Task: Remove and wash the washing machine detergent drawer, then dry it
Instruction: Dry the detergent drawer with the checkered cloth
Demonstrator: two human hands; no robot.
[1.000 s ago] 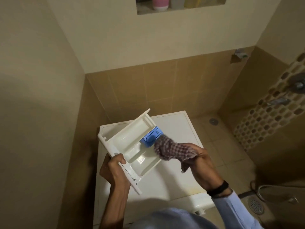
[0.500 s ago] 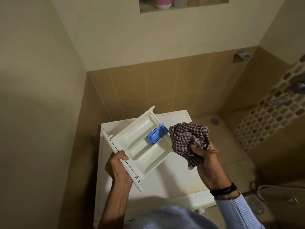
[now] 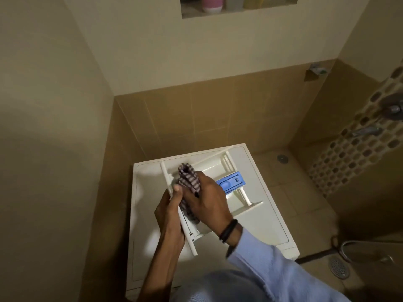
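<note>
The white detergent drawer [image 3: 218, 168], with a blue insert [image 3: 231, 182], is held above the white washing machine top [image 3: 268, 216]. My left hand [image 3: 169, 211] grips the drawer by its front panel at the near left end. My right hand [image 3: 207, 203] holds a checked cloth [image 3: 188, 178] bunched in its fingers and presses it into the drawer's near compartment, just behind the front panel. Part of the cloth hangs down under my right palm.
Tiled walls close in behind and to the left of the machine. A wall niche [image 3: 237, 6] holds bottles at the top. Taps [image 3: 366, 130] stick out of the mosaic wall on the right. A floor drain [image 3: 339, 268] and a hose [image 3: 349, 247] lie at the lower right.
My right hand has brought the cloth from beside the blue insert leftwards and down into the drawer's near compartment. The drawer has turned to lie flatter and more to the right.
</note>
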